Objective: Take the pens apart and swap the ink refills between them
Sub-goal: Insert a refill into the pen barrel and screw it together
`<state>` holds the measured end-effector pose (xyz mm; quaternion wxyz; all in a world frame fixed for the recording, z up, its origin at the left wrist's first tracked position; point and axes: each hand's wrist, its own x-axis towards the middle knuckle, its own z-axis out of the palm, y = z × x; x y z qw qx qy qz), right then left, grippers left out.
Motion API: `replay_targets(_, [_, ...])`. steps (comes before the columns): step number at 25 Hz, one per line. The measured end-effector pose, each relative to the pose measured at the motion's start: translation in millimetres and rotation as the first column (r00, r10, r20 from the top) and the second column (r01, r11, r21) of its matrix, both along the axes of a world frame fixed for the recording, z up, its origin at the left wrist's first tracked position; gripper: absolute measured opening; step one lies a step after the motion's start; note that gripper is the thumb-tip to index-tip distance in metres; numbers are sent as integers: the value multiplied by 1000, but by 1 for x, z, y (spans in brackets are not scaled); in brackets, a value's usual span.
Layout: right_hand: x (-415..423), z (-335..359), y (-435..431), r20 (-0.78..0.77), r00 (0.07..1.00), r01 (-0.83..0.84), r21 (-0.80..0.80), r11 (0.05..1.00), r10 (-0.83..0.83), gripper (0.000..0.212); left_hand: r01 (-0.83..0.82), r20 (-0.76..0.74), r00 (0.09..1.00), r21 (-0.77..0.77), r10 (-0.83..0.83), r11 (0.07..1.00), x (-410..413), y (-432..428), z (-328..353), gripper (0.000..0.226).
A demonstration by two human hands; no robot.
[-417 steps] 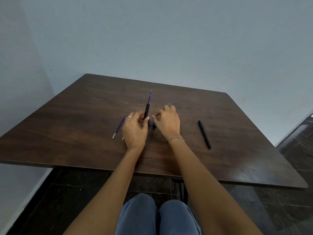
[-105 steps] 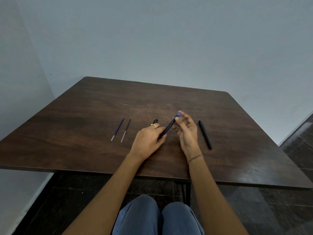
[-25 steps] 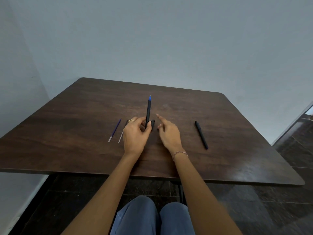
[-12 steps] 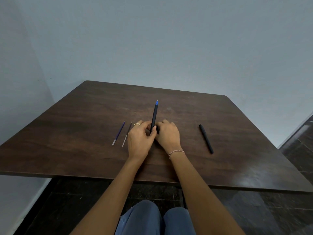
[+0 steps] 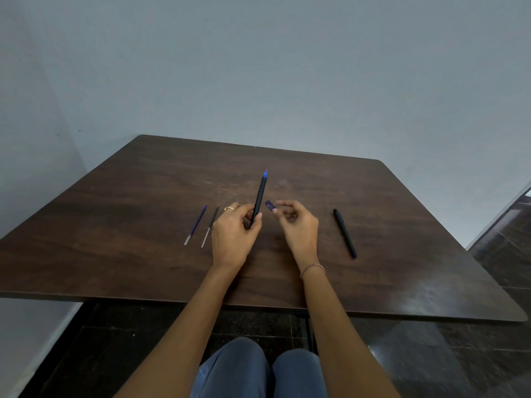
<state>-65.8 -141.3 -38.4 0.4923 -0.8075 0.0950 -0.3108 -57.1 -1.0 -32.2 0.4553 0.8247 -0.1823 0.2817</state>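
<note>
Well left of the held pen, a blue refill and a darker refill lie side by side on the bench, not touching, both slanting from near-left to far-right with their pale ends toward the person. The left hand grips the pen round its lower end, and its long axis points up and away, blue tip farthest. Just right of the pen, the right hand pinches a small blue piece, seemingly a cap or plug. Well right of the pen, a black pen lies whole, running far-left to near-right. With two refills out, the swap looks partly done. They are not yet in barrels, and I cannot tell whether the held pen carries one.
</note>
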Motion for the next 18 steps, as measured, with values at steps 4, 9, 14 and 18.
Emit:
replay_targets(4, [-1,-2,-9,47,998,-44,361,931,29,23,10,-7,1000,40,-10,999,3,-1,0,15])
replay_targets(9, [1,-4,-6,-82,984,-143,158,977,157,24,36,-16,999,105,-35,994,3,-1,-2,17])
replay_targets(14, [3,-4,-1,-145,973,-183,-23,983,178,18,39,-75,997,140,-29,989,5,-1,-4,16])
replay_targets(18, [-1,-5,3,-112,977,-194,-104,975,183,8,17,-114,993,75,-9,997,9,0,-5,21])
